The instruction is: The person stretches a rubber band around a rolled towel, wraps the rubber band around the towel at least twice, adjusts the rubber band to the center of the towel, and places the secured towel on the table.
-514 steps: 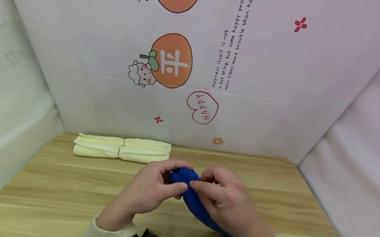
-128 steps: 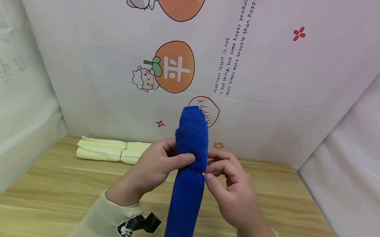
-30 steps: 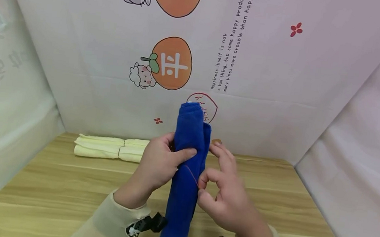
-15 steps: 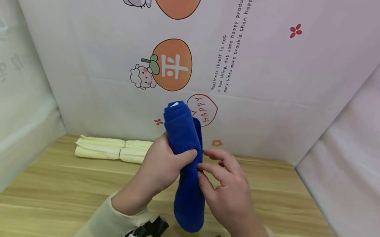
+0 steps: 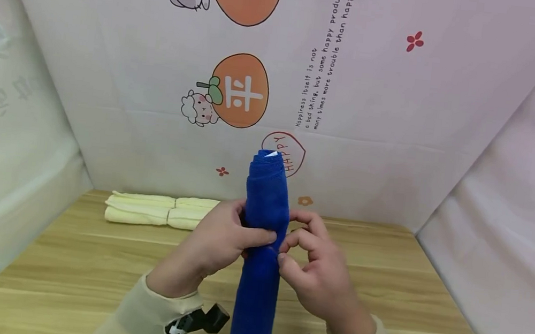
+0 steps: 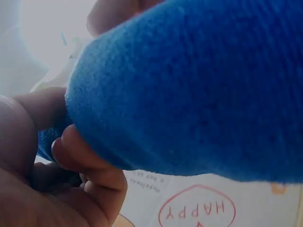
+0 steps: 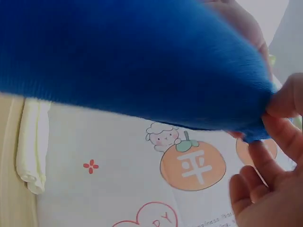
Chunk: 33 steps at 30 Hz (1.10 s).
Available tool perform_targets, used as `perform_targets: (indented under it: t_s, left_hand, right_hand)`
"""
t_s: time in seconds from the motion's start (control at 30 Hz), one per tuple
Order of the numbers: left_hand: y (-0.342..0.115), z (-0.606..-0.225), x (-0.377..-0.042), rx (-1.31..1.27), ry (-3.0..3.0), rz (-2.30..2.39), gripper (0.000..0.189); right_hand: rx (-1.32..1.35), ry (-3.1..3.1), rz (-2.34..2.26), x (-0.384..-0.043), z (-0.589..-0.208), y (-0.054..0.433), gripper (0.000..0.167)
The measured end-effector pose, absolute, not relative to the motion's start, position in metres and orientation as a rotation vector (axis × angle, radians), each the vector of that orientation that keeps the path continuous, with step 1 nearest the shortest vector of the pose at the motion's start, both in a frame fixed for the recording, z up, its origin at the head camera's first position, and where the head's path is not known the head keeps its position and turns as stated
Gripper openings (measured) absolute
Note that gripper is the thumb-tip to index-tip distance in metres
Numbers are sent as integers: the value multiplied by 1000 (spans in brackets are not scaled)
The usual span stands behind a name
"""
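A light wooden desk [image 5: 69, 266] sits enclosed by pale sheeting: a back wall [image 5: 397, 120] printed with orange persimmons, a cartoon cat, red flowers and a "HAPPY" heart, plain side panels [image 5: 507, 238].

A deep blue rolled towel [image 5: 263, 231] stands between the left hand [image 5: 214, 240] and right hand [image 5: 317, 271], both in cream sleeves [image 5: 146, 316]. Beyond the left hand lie pale yellow folded towels [image 5: 161, 210] on a light wood-grain table [image 5: 70, 261]. The white backdrop [image 5: 374, 118] behind shows orange fruit cartoons, red flowers and a red heart.
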<state>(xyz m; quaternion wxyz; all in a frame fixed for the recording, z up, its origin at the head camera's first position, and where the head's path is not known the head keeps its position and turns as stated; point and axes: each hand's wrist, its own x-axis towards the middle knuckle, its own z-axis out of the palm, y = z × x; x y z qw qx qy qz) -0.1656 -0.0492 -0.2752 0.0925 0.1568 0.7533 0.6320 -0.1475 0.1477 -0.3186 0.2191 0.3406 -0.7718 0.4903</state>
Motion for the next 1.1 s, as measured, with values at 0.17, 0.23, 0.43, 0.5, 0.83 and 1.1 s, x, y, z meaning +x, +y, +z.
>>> perform_targets:
  t_s: [0.17,0.23,0.43,0.5,0.83,1.1]
  left_hand:
    - [-48,-280,-171,315,2467,1854,45]
    - [-47,-283,-172,313,2518,1851,44]
    - [-45,-286,-172,337,2645,1812,46]
    - [-45,-286,-173,319,2591,1854,48]
    - [-55,-287,-178,574,1624,2178,34]
    - [-68,-289,-177,839,1360,2167,47]
  right_hand:
    - [1065,-2273,1290,-146,-319,150,29]
    - [1063,-2322,1223,-145,-319,150,28]
    - [811,-2335,1079,-138,-315,139,16]
    - [785,-2286,968,-137,-312,135,13]
    - [839,-1938,803,-145,-307,131,7]
    - [770,-2025,1100,-146,-305,141,19]
